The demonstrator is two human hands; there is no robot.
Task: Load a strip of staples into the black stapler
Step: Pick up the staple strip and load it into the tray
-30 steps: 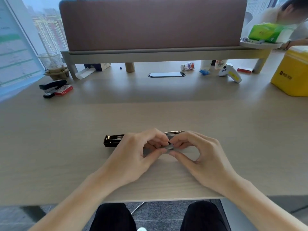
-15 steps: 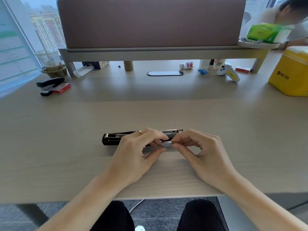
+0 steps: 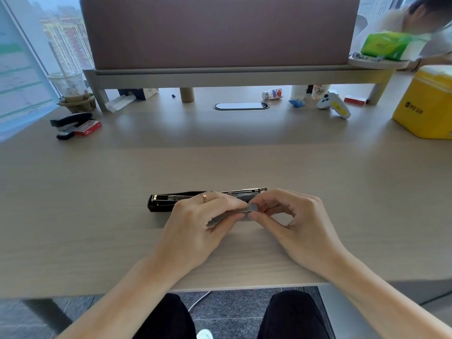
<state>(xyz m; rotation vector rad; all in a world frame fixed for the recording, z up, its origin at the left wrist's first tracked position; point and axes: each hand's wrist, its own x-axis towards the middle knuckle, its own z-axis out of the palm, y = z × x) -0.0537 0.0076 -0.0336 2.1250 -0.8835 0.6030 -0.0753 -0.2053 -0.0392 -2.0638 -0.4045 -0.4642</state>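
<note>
A black stapler (image 3: 161, 204) lies opened flat on the wooden desk (image 3: 244, 162), its metal staple channel facing up and running left to right. A short silver strip of staples (image 3: 252, 207) is pinched between the fingertips of both hands, just in front of the stapler's channel. My left hand (image 3: 203, 221), with a ring on one finger, grips the strip's left part and covers the stapler's middle. My right hand (image 3: 296, 216) grips the strip's right end between thumb and forefinger.
A second black stapler (image 3: 69, 121) and a red staple box (image 3: 88, 128) sit at the far left. A yellow box (image 3: 428, 104) stands at the right edge, a white controller (image 3: 333, 105) and small bottles under the shelf. Another person is at the far right.
Both hands have lifted the staple strip slightly up toward the stapler's channel. The left hand has rolled so that its ring shows. The stapler has stayed in place.
</note>
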